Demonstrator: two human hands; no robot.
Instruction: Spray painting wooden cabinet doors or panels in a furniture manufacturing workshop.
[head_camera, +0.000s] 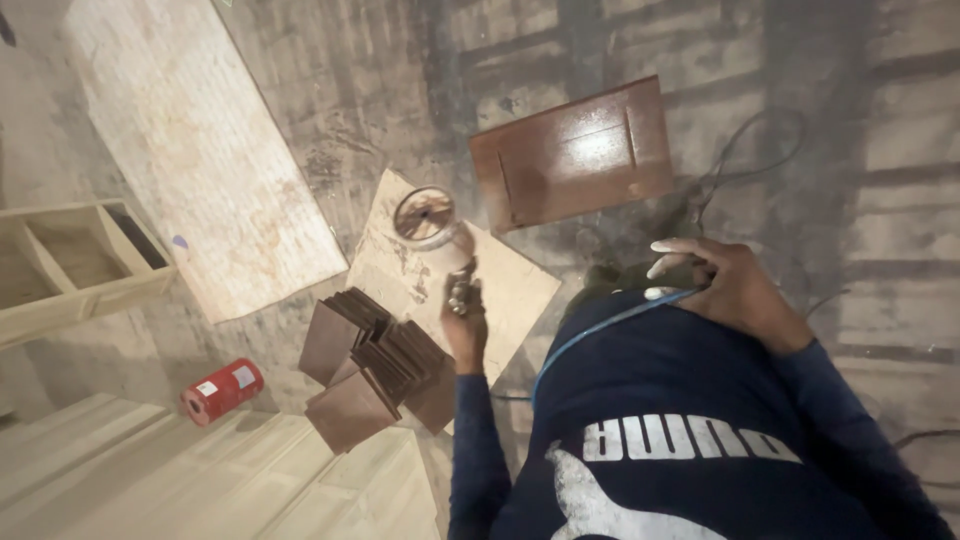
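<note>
Fingers of the left hand (463, 322) wrap a spray gun's handle under its round metal cup (428, 217) (probably top-heavy, best gripped low), right hand (722, 283) loosely open, holding nothing.

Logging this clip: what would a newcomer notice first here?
The left hand grips a spray gun at centre, above a stack of brown panels. A glossy brown door lies on the floor beyond. The right hand rests against the blue shirt.

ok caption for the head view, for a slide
Left hand grips a spray gun with a round cup above stacked brown wooden panels; right hand rests at the waist.
</note>
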